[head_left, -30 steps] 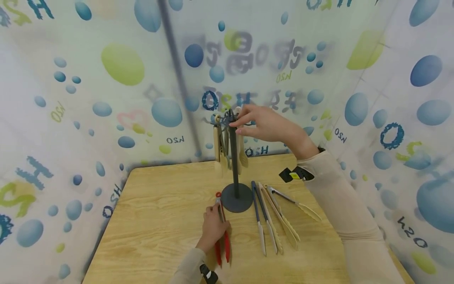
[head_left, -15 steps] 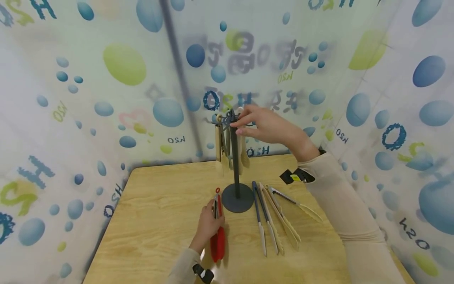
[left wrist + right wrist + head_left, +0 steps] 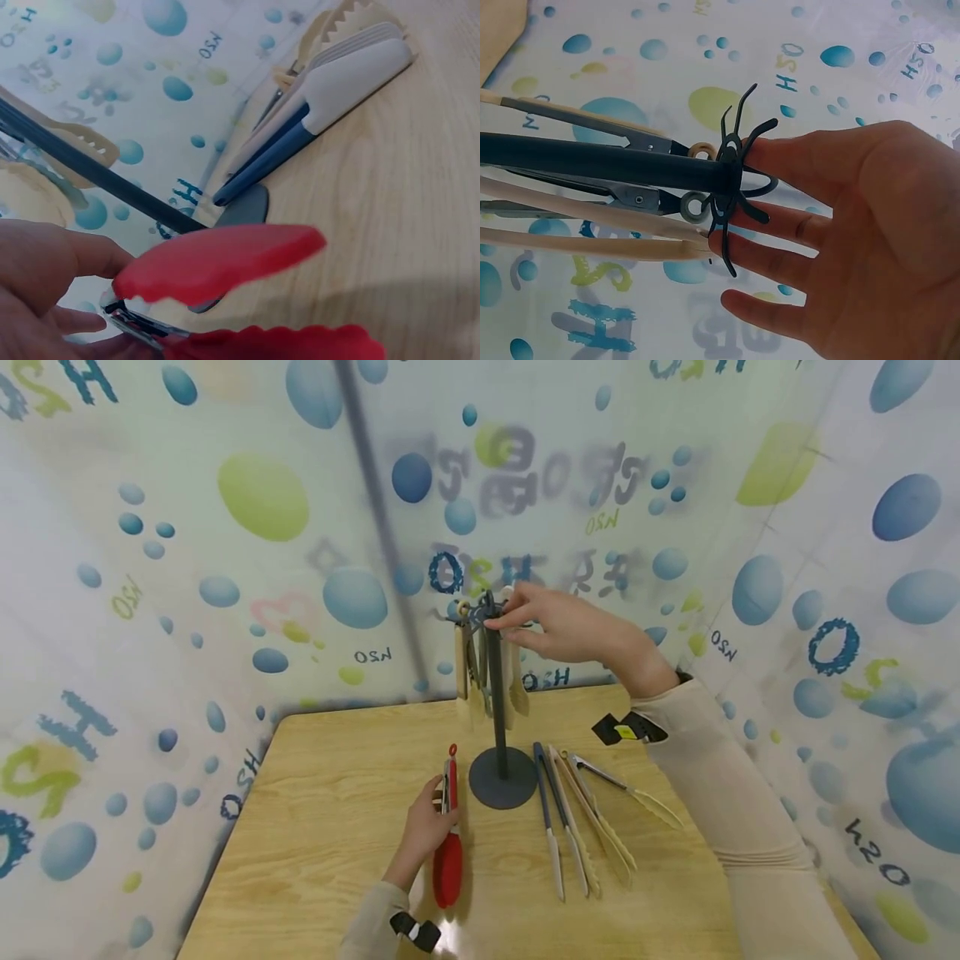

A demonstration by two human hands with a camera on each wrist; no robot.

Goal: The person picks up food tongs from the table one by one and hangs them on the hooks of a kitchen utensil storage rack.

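My left hand [image 3: 423, 828] grips red tongs [image 3: 447, 870] above the table, left of the stand's base. Their two scalloped red heads [image 3: 217, 259] lie slightly apart in the left wrist view, while the head view shows the tongs narrow. At the top of a dark utensil stand [image 3: 497, 710], my right hand [image 3: 558, 622] holds the hooked crown [image 3: 731, 176] between thumb and fingers. Several utensils hang from the hooks, among them tongs with ring ends [image 3: 649, 142] and a beige slotted one [image 3: 518, 689]. Some of them are hidden behind the pole.
Right of the round base [image 3: 504, 779] lie blue-handled tongs [image 3: 546, 814] with pale heads, beige tongs [image 3: 611, 847] and metal tongs with a beige head [image 3: 654, 807]. The wooden table [image 3: 337, 827] meets a patterned curtain [image 3: 225, 635] at the back and sides.
My left hand has moved left and a little up with the red tongs, and their arms have come closer together. My right hand stays at the top of the stand.
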